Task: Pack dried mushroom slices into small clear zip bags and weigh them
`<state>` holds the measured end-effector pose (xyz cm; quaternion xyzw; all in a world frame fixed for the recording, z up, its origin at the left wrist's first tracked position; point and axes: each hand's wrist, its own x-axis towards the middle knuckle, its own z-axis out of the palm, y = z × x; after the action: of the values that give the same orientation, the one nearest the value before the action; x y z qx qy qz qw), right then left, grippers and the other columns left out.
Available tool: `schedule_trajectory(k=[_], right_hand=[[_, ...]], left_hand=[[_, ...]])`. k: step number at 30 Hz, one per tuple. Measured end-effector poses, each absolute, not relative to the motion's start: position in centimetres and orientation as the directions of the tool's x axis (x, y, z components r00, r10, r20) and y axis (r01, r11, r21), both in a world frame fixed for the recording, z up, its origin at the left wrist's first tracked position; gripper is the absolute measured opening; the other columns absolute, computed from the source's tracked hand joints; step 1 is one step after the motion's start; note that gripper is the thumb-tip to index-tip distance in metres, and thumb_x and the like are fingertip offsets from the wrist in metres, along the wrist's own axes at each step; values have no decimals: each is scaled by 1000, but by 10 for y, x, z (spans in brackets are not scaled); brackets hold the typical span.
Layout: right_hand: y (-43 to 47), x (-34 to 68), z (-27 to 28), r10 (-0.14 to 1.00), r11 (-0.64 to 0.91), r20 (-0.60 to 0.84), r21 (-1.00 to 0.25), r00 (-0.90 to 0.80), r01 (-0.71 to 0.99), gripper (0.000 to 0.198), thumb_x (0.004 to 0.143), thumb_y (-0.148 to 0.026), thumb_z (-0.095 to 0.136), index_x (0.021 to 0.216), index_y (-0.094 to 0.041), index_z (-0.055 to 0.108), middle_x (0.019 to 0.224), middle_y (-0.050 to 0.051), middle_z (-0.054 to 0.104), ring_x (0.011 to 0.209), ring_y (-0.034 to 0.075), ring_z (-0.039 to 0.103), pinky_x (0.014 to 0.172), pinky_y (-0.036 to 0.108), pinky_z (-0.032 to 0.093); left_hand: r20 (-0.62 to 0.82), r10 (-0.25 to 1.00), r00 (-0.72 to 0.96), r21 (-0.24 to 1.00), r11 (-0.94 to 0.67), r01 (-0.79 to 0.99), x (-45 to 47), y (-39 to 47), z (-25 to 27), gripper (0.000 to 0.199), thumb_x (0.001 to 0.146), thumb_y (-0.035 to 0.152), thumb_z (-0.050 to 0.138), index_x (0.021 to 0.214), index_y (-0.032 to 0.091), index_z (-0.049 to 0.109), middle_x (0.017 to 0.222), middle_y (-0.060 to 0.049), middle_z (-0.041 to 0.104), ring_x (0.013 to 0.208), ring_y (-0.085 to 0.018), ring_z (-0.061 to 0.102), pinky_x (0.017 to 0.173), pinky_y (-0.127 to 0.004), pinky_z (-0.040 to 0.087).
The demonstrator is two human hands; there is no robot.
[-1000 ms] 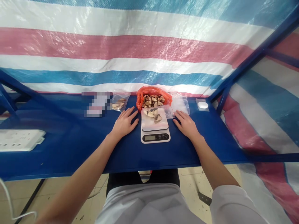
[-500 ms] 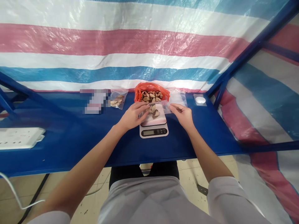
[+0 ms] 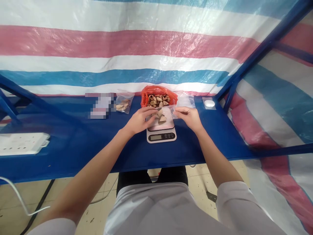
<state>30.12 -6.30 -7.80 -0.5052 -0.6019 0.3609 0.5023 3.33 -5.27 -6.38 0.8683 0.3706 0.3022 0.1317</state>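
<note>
A clear plastic zip bag (image 3: 168, 113) with several pale brown dried slices (image 3: 161, 118) in it lies over the pan of a white kitchen scale (image 3: 161, 133). From the left, my left hand (image 3: 140, 120) grips the bag, its fingers curved across the top edge and its thumb lower down. My right hand (image 3: 189, 117) pinches the bag's right end between thumb and fingertips. Just behind the scale stands an open red plastic bag (image 3: 146, 93) full of similar dried slices (image 3: 158, 100). The scale's display is too small to read.
Left of the red bag lies another clear bag of slices (image 3: 124, 105), next to a blurred-out item (image 3: 100, 106). Empty clear bags (image 3: 187, 99) and a small packet with a white disc (image 3: 209, 103) are on the right. A power strip (image 3: 22, 143) sits at the table's (image 3: 80, 140) left.
My right hand has moved slightly left and up along the bag's edge. The slices inside have shifted a little. My left hand stays almost where it was.
</note>
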Motion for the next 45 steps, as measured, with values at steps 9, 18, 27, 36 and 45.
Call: schedule_trajectory(k=[9,18,27,36,45], right_hand=[[-48,289,-28,900,435,414,-842,-134,320,28,80,-44,77,99,-24,81,105,2,80,100,25,75,94,41,61],[-33,278,0,845,528,457,-794,-279,301,27,84,-46,73,99,-25,82,104,2,80,100,25,75,94,40,60],[-14,275,-34,922,388,387,-917,-32,95,40,72,-46,82,105,-22,78,110,6,78,106,24,72,98,39,57],[-15,252,-58,997,72,67,-983,36,-167,39,66,-52,85,89,-22,80,86,4,78,90,23,74,75,33,61],[-17,245,-70,988,103,72,-967,139,-233,38,60,-52,87,81,-21,80,78,1,77,73,18,72,69,31,62]], left_hand=[[358,850,386,744,-510,432,51,-30,-38,44,93,48,56,120,18,72,121,-9,74,111,-27,68,102,-37,51],[101,933,345,994,-110,5,70,-16,-28,46,81,58,73,101,17,78,102,-9,77,94,-23,71,90,-37,55],[33,981,189,971,13,-238,72,-30,-46,37,71,50,85,86,16,76,88,-5,76,81,-17,69,82,-32,57],[104,992,76,973,-85,-213,69,-18,-56,39,73,52,82,88,16,77,78,-3,74,71,-15,66,73,-28,54],[192,979,70,957,-171,-235,63,-9,-70,33,73,48,84,83,17,80,75,-4,75,68,-16,66,71,-29,53]])
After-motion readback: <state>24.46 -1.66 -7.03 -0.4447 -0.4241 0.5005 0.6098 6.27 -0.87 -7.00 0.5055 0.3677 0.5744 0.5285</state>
